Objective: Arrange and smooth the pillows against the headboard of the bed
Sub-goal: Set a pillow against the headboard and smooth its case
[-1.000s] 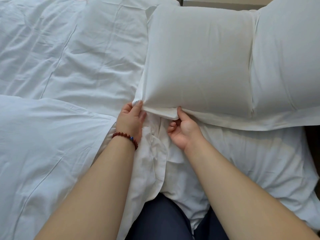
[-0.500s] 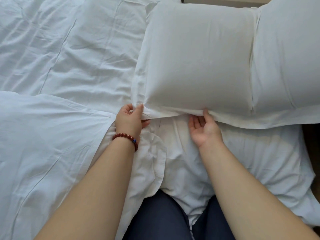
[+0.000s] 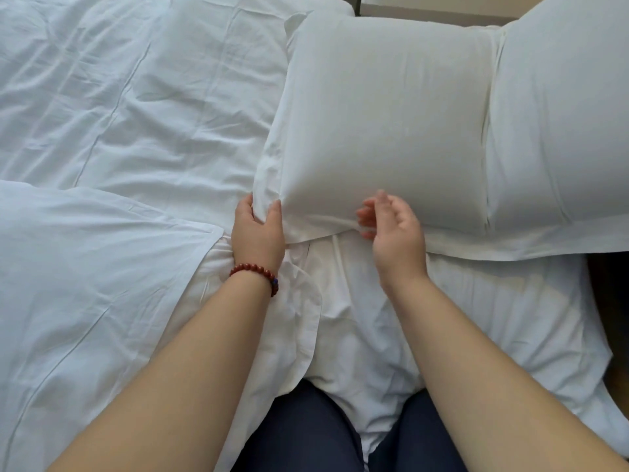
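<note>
A plump white pillow (image 3: 384, 120) lies in front of me, its flat fabric border along the near edge. My left hand (image 3: 257, 233), with a red bead bracelet on the wrist, pinches the pillow's near left corner. My right hand (image 3: 394, 229) hovers at the near edge with fingers loosely curled and blurred; whether it touches the border I cannot tell. A second white pillow (image 3: 565, 114) sits against the first on the right. A flatter pillow (image 3: 190, 107) lies to the left. A strip of the headboard (image 3: 425, 6) shows at the top.
A white duvet (image 3: 85, 284) covers the left of the bed, with a crumpled white sheet (image 3: 493, 318) under my arms. My legs in dark trousers (image 3: 306, 434) rest at the bottom. The bed's right edge drops to a dark gap (image 3: 609, 284).
My right hand drew out from under the pillow's near edge, rose and shifted left; it is now blurred. My left hand stayed at the corner.
</note>
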{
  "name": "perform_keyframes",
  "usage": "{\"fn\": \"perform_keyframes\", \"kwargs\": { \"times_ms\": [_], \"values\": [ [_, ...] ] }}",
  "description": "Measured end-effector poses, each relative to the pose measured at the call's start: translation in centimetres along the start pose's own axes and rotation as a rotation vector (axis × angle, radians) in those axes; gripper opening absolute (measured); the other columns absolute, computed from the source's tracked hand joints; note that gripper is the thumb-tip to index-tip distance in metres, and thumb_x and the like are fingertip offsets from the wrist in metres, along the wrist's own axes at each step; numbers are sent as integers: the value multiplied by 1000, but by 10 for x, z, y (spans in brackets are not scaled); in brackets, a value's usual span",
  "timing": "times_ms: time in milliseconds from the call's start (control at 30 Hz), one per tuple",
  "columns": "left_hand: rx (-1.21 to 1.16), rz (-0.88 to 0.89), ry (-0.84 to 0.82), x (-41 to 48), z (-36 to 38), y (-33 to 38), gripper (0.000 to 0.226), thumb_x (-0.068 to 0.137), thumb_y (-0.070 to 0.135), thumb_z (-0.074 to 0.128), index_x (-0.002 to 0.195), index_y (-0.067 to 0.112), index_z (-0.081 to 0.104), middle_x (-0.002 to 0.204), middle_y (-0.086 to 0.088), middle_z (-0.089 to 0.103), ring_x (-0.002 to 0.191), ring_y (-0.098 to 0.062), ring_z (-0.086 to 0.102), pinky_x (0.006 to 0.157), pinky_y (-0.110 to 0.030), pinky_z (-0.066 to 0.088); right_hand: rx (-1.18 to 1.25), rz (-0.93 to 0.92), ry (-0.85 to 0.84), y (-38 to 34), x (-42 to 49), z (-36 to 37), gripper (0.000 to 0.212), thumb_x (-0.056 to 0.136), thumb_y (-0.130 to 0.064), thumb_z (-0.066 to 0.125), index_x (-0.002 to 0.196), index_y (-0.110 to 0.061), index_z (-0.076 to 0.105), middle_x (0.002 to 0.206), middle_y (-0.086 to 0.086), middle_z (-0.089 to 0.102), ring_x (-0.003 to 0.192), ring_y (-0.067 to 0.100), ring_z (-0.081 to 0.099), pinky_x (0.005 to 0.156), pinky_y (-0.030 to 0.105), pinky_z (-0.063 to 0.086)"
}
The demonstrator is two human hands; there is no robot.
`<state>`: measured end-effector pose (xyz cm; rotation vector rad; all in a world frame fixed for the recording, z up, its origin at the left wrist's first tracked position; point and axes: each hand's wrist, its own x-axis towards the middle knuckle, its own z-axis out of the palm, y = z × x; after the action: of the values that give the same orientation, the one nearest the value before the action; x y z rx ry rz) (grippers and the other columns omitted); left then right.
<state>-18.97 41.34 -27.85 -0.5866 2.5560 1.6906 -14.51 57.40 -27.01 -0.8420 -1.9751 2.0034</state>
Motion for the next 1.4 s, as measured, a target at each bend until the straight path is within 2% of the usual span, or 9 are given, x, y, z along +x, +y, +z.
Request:
{"fn": "perform_keyframes", "kwargs": {
  "times_ms": [167, 333, 500, 600, 733, 900, 1000, 1167, 1400],
  "values": [
    [-206, -216, -50, 39, 9, 7, 31, 81, 43, 71, 88, 13, 70, 83, 0, 73, 79, -20, 70, 72, -34, 59, -535, -455, 2, -15, 43, 11, 28, 96, -39, 50, 85, -18, 64, 73, -6, 63, 75, 22, 61, 71, 37, 48],
    [-174, -206, -55, 77, 13, 28, 22, 84, 40, 71, 76, 20, 65, 75, 8, 67, 69, -9, 63, 64, -19, 51, -909, -868, -49, -62, 104, 47, 26, 92, -35, 53, 99, -14, 67, 96, 7, 65, 93, 33, 57, 80, 40, 42],
    [-201, -172, 77, 96, 15, 28, 18, 85, 37, 70, 79, 20, 70, 84, -1, 72, 82, -17, 68, 79, -34, 58, -1368, -573, -177, -78, 173, 42, 65, 92, -67, 33, 150, -38, 31, 164, 1, 17, 151, 22, 9, 121, 44, 3],
    [-242, -284, -83, 109, 22, 30, 24, 85, 41, 69, 79, 18, 70, 79, 0, 68, 79, -19, 64, 79, -42, 58, -1380, -599, -169, -60, 171, 34, 68, 92, -68, 24, 154, -40, 16, 166, -3, 3, 152, 19, -3, 121, 43, -7],
    [-70, -239, -303, 142, 37, 61, 38, 79, 59, 67, 91, 23, 65, 96, 5, 67, 86, -10, 62, 77, -31, 52, -1389, -580, -183, -52, 177, 33, 70, 91, -68, 18, 155, -41, 12, 166, -3, 3, 152, 18, -3, 122, 44, -5],
    [-45, -79, -341, 148, 70, 99, 58, 84, 57, 63, 132, 33, 41, 107, 20, 54, 90, 3, 55, 72, -20, 44, -1389, -528, -274, -61, 182, 37, 78, 82, -74, 8, 154, -43, 12, 166, -3, 3, 152, 17, -1, 121, 40, -5],
    [-116, -69, -356, 143, 82, 104, 74, 86, 58, 61, 147, 36, 27, 120, 26, 44, 107, -3, 53, 87, -22, 42, -1423, -531, -261, -86, 199, 23, 78, 82, -76, 7, 154, -44, 14, 166, -5, 5, 152, 15, 3, 120, 41, 0],
    [-148, -23, -337, 130, 97, 101, 71, 90, 56, 55, 151, 44, 20, 147, 23, 35, 128, -6, 43, 102, -26, 36, -1512, -334, -97, -107, 267, -34, 77, 86, -79, 8, 154, -45, 1, 166, -1, -1, 152, 23, -4, 120, 52, -7],
    [-109, 60, -291, 109, 130, 110, 69, 92, 51, 55, 151, 41, 22, 150, 19, 35, 130, -3, 41, 104, -22, 32, -1333, -155, -77, -98, 286, -104, 79, 92, -73, 18, 158, -32, 2, 165, 9, -4, 152, 24, -5, 123, 38, -4]
  ]
}}
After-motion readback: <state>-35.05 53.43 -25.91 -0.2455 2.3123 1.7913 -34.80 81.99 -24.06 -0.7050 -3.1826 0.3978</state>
